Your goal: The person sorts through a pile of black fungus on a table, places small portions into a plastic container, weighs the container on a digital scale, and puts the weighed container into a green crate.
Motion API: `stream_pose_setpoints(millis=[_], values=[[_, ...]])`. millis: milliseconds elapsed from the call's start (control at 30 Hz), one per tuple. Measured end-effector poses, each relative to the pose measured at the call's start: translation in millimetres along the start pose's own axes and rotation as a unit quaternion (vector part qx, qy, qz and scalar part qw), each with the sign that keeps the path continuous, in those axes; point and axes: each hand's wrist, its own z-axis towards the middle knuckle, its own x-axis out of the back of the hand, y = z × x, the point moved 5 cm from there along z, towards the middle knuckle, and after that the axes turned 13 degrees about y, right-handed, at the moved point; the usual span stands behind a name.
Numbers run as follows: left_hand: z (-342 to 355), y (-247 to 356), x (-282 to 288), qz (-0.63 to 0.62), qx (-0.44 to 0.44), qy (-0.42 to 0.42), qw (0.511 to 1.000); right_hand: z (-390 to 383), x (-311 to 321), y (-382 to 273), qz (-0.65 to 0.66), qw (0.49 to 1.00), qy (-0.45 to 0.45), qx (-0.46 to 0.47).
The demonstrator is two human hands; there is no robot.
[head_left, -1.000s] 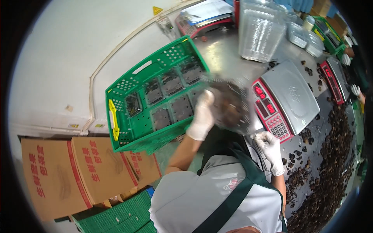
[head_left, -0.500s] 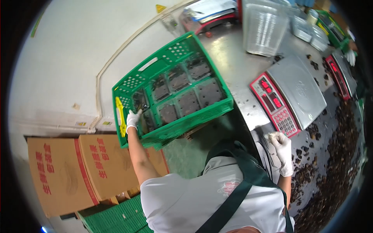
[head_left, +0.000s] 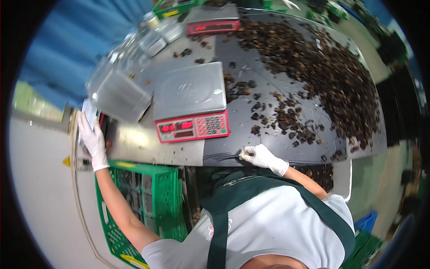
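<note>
Head view, the only one going. Left hand (head_left: 92, 140), white glove, stretched way out to the left end of the steel table (head_left: 148, 148), fingers laid flat and spread against a blurry stack of clear plastic trays (head_left: 117, 92) leaning at the table edge. Something pale and flat under the fingertips too, too smeared to call. No pinch on anything: open palm resting against the stack.

Right hand (head_left: 262, 157), also gloved, parked at the near edge of the dark mat (head_left: 268, 139), fingers curled in toward the thumb. Maybe a small dark bit tucked in there, maybe nothing; can't tell from this angle.

Red-fronted scale (head_left: 191, 105) dead centre, steel pan bare. Big spread of dark dried pieces (head_left: 331, 76) over the right side of the mat, thinning out toward the scale. Green crate (head_left: 148, 197) below the table on the left, just under the outstretched arm, dark-filled trays inside.

Handling guesses: those clear trays look thin and feather-light, flexy, slick under a glove, probably nested tight, so likely easier to peel one off by a rim corner than to squeeze the walls. Squeezing the middle would likely buckle or crackle it. Dark pieces look dry, light and crumbly; gentle pinch or scoop, no crushing.
</note>
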Motion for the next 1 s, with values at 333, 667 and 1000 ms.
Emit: stream_pose_setpoints(millis=[333, 667, 1000], values=[[59.8, -21.7, -141.7, 0.057, 0.005, -0.302, 0.952, -54.9, 36.0, 62.6, 0.017, 0.975, 0.179, -0.134], [87.7, -54.2, -139.2, 0.143, 0.012, -0.149, 0.978, -39.7, 36.9, 69.3, 0.000, 0.967, 0.203, -0.155], [29.4, 186.8, -107.2, -0.255, -0.094, -0.033, 0.962, -22.7, 31.3, 64.4, 0.059, 0.969, 0.195, -0.138]])
